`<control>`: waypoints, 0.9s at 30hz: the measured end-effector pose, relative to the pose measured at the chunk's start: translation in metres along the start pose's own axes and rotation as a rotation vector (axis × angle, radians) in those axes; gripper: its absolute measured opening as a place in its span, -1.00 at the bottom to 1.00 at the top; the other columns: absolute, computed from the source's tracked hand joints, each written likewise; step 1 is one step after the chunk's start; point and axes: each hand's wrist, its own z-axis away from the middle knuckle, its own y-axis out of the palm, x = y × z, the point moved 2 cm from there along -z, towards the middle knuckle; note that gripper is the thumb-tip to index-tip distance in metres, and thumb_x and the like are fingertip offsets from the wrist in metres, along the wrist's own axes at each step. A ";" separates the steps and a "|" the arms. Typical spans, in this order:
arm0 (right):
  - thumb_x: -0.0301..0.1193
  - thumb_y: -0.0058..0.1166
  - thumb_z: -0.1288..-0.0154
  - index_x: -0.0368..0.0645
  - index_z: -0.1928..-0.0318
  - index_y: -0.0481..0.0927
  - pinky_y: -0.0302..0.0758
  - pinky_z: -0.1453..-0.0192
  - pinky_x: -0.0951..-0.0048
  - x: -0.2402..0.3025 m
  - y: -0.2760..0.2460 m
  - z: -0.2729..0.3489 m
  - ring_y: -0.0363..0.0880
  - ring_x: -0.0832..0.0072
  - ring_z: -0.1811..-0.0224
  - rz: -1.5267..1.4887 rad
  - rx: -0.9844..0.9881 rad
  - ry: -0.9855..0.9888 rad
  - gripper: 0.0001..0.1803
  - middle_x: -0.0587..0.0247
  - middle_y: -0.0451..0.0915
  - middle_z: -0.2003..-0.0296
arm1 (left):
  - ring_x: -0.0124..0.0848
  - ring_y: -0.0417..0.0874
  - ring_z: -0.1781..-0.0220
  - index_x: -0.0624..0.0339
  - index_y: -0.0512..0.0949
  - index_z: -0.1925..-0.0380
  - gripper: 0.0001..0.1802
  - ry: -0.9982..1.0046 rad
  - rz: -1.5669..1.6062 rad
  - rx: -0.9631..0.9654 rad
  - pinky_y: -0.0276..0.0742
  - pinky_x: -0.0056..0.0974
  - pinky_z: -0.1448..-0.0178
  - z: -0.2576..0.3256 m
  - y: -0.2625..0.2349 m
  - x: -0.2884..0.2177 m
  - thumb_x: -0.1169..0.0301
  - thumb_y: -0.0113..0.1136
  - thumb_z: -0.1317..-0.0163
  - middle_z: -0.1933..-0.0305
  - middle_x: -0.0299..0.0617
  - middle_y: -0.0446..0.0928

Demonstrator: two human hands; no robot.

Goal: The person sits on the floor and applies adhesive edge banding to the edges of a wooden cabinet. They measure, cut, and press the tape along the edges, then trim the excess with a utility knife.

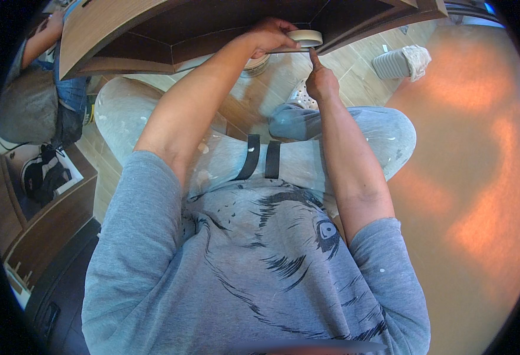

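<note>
My left hand [270, 35] is closed around a pale roll of masking tape [305, 38] and holds it against the lower edge of a brown wooden cabinet panel [171, 50]. Just below and to the right, my right hand [321, 80] has its fingers curled and the index finger raised, its tip pressing on the panel's edge beside the roll. Both forearms reach up from my grey printed sweatshirt. I am crouched, with paint-speckled light trousers over both knees.
A white bucket [255, 65] stands on the wood-look tiled floor [354, 59] under the cabinet. A grey ribbed container [399, 62] lies at the upper right. An orange wall [479, 177] fills the right side. Another person [41, 89] crouches at the upper left.
</note>
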 end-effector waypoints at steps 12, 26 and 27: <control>-0.58 -0.09 -0.30 0.46 -0.65 -0.17 0.61 -0.14 0.00 -0.001 0.002 -0.001 0.72 -0.04 -0.05 0.030 0.074 -0.045 0.02 -0.19 0.70 -0.02 | -0.18 0.73 0.03 0.24 0.68 0.04 -0.59 0.246 -0.599 -0.230 0.60 -0.13 -0.11 0.015 -0.024 0.008 0.38 0.45 -0.08 0.09 0.00 0.72; -0.47 -0.24 -0.48 0.32 -0.66 -0.13 0.64 -0.10 -0.01 0.011 0.011 0.004 0.74 -0.05 0.02 0.009 0.000 -0.028 -0.17 -0.24 0.71 0.03 | -0.09 0.68 -0.16 0.30 0.49 -0.25 -0.31 0.185 -0.408 -0.357 0.57 -0.10 -0.25 0.022 -0.052 0.065 0.23 0.48 -0.17 -0.15 0.10 0.65; -0.48 -0.25 -0.50 0.30 -0.66 -0.15 0.64 -0.11 -0.01 0.014 0.013 0.004 0.74 -0.05 0.01 -0.009 -0.007 -0.037 -0.18 -0.24 0.70 0.02 | -0.09 0.68 -0.16 0.31 0.48 -0.25 -0.32 0.181 -0.387 -0.355 0.56 -0.10 -0.26 0.019 -0.051 0.069 0.25 0.47 -0.18 -0.15 0.10 0.65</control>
